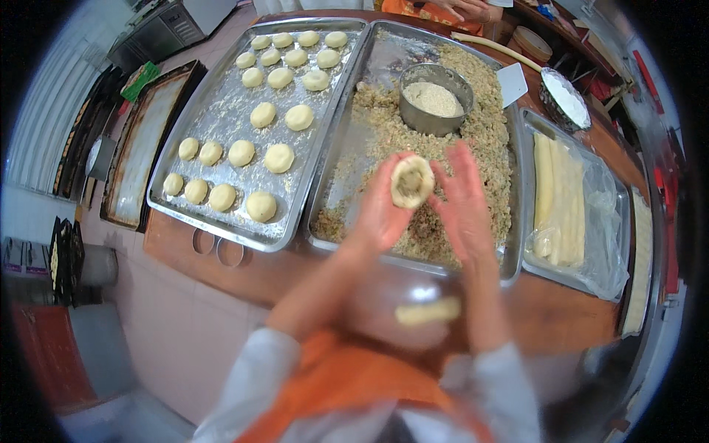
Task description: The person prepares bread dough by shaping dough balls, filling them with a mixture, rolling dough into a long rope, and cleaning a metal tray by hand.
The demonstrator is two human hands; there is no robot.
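Observation:
My left hand (379, 210) is closed around a cupped piece of dough (412, 181), its hollow facing up with some filling inside. Close by on the right, my right hand (467, 205) has its fingers stretched apart, the thumb side near the dough's rim. Both hands are over a metal tray (341, 164) spread with crumbly brown filling (484, 122). A round metal container (415, 112) of pale crumbs stands in that filling. Nearer to me, a short dough piece (428, 311) lies on the work surface.
At left, a floured tray (230, 111) carries several round dough buns (279, 157). Long dough strips (565, 199) lie under plastic in a tray at right. A white scraper (511, 84) and a bowl of flour (566, 96) are behind. Another person's hands (465, 10) show at the far edge.

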